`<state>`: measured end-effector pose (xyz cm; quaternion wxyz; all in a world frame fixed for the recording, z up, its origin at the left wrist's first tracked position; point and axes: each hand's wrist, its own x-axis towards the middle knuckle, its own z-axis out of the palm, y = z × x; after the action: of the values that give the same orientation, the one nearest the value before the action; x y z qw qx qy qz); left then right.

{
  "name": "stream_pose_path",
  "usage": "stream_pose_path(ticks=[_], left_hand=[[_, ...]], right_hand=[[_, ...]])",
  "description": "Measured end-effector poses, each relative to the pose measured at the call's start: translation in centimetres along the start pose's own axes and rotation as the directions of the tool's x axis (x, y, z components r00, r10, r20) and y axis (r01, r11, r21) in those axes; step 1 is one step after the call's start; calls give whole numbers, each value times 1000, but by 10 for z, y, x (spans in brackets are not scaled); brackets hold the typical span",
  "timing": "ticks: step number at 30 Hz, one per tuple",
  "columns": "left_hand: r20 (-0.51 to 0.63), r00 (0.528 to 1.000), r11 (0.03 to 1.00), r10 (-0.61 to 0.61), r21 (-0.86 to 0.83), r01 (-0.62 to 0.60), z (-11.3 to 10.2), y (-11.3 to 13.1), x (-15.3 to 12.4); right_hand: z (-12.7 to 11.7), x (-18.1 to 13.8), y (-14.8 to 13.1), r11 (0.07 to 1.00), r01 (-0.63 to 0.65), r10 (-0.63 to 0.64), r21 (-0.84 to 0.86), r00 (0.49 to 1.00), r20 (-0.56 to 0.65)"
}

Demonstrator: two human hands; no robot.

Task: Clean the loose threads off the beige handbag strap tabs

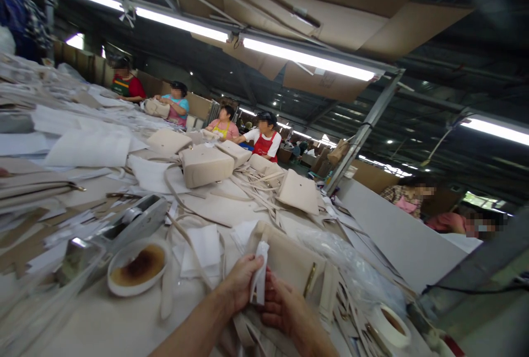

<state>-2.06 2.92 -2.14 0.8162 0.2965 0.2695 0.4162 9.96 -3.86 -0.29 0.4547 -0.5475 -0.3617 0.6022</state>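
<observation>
Low in the middle of the view, my left hand (242,280) and my right hand (281,304) meet over a beige handbag (291,260) lying on the table. Both hands pinch a small folded white strip (259,271) that stands up between the fingers. The bag has a gold metal clasp (309,280) just right of my hands. A long beige strap (182,236) trails from the bag toward the left.
A white bowl of brown glue (138,266) and a metal tool (128,225) lie left of my hands. A roll of tape (390,324) sits at the right. Several finished beige bags (204,165) and white sheets cover the table (95,318). Several people work beyond.
</observation>
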Motion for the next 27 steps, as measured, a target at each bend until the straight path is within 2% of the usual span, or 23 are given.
stream_pose_path(ticks=[2,4,6,7,9,13,16,20,23,27], left_hand=[[-5,1000,1000,13,11,-13,0,0,0],[-10,1000,999,17,28,-16,1,-1,1],[-27,999,997,44,64,-42,3,-4,2],[-37,997,994,68,87,-65,3,-5,3],[-50,992,986,118,128,-111,4,-9,5],[-49,985,976,166,148,-157,4,-13,7],[-49,983,975,174,146,-166,4,-14,7],[-44,983,977,178,130,-171,7,-14,7],[-64,984,981,169,110,-161,8,-13,7],[-60,989,988,134,92,-128,8,-10,5]], right_hand=[[2,-2,3,997,42,-44,-68,998,-37],[1,4,-4,964,125,-167,-235,971,-172],[-1,15,-18,876,219,-358,-430,893,-274],[-1,20,-27,822,264,-448,-504,847,-287],[-1,31,-42,727,356,-576,-587,782,-239],[3,44,-54,577,485,-688,-657,722,-71],[4,52,-49,547,507,-688,-666,725,-13],[3,58,-39,582,504,-667,-638,744,-21],[7,60,-32,654,494,-633,-574,772,-57],[13,62,-25,802,447,-542,-396,824,-166]])
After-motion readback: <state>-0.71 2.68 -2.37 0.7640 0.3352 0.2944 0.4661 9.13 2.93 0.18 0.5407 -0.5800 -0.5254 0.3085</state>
